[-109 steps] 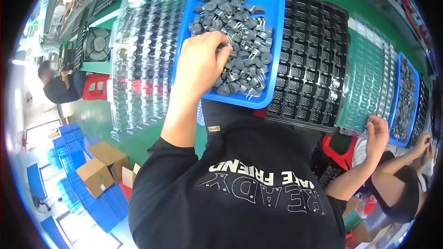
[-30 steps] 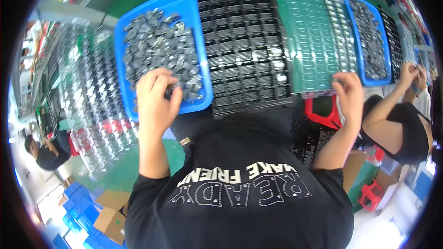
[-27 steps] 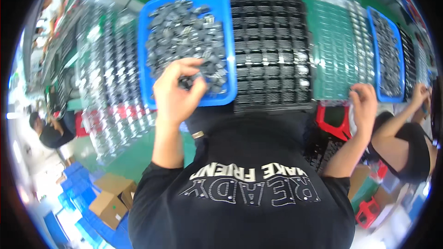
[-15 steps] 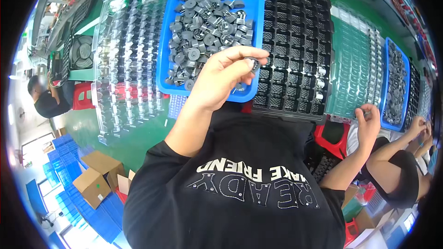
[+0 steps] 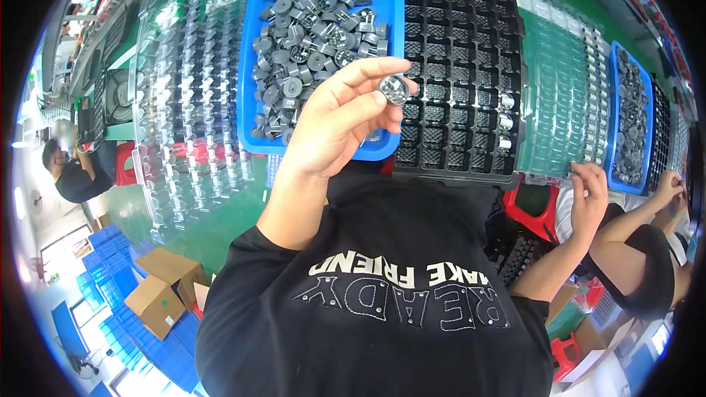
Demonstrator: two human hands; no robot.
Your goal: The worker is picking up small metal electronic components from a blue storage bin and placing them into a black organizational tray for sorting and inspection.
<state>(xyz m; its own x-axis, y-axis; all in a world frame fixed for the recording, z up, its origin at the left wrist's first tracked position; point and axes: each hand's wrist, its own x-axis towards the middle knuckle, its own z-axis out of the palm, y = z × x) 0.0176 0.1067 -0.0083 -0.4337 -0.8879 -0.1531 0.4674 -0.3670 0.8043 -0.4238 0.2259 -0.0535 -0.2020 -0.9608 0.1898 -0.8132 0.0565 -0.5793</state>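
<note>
My left hand (image 5: 342,114) is raised over the near right corner of a blue bin (image 5: 395,37). Between its thumb and fingers it pinches a small round black part (image 5: 393,90), whose shiny metallic inside faces up. Many similar dark grey round parts (image 5: 316,62) lie heaped in the bin. My right hand (image 5: 590,195) is at the near edge of a clear plastic tray (image 5: 548,88), fingers curled toward the thumb; whatever is in them is too small to make out. A black compartment tray (image 5: 456,66) lies between the hands, with a few silver cylinders (image 5: 505,123) in its right column.
Another clear tray (image 5: 193,110) lies left of the bin. A second blue bin of parts (image 5: 630,121) is at the far right, near another person's hand (image 5: 669,187). Red stools (image 5: 533,209), cardboard boxes (image 5: 158,301) and blue stacked crates (image 5: 110,265) stand around on the floor.
My left hand has moved slightly left and tilted the round part, so its metallic inside now shows. My right hand's fingers have drawn slightly closer together at the tray edge.
</note>
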